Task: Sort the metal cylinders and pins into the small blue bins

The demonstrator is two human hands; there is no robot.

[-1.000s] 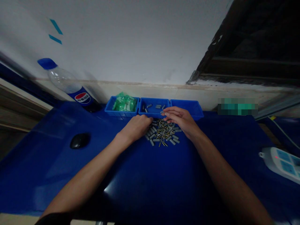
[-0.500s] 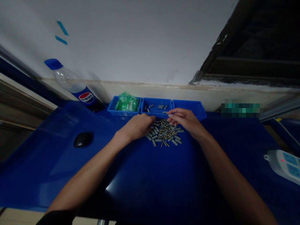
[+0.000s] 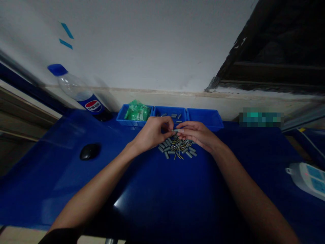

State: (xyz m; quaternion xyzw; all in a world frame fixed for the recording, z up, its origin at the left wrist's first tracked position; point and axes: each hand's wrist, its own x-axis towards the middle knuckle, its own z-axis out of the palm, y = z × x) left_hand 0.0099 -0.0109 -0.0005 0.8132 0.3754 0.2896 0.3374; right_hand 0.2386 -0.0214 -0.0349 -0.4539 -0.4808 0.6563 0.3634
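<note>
My right hand (image 3: 199,135) pinches a small grey cylinder (image 3: 176,130) between thumb and fingers, level above the pile. My left hand (image 3: 155,133) is closed in a pinch at the cylinder's left end; a thin tip shows there, too small to make out. Below both hands lies a loose pile of thin silver and gold metal pins (image 3: 179,145), ringed by grey cylinders (image 3: 167,155). Right behind the hands, the middle blue bin (image 3: 170,109) holds several grey cylinders (image 3: 174,115). My fingers hide part of the pile and of that bin's front.
The left blue bin (image 3: 122,113) contains a green plastic bag (image 3: 138,111); the right blue bin (image 3: 204,117) adjoins the middle one. A cola bottle (image 3: 88,98) and a black mouse (image 3: 90,151) are on the left. At the right edge lies a white power strip (image 3: 307,179).
My right hand has come back from the middle bin's front edge and now holds a grey cylinder. My left hand has risen from the pile to meet it.
</note>
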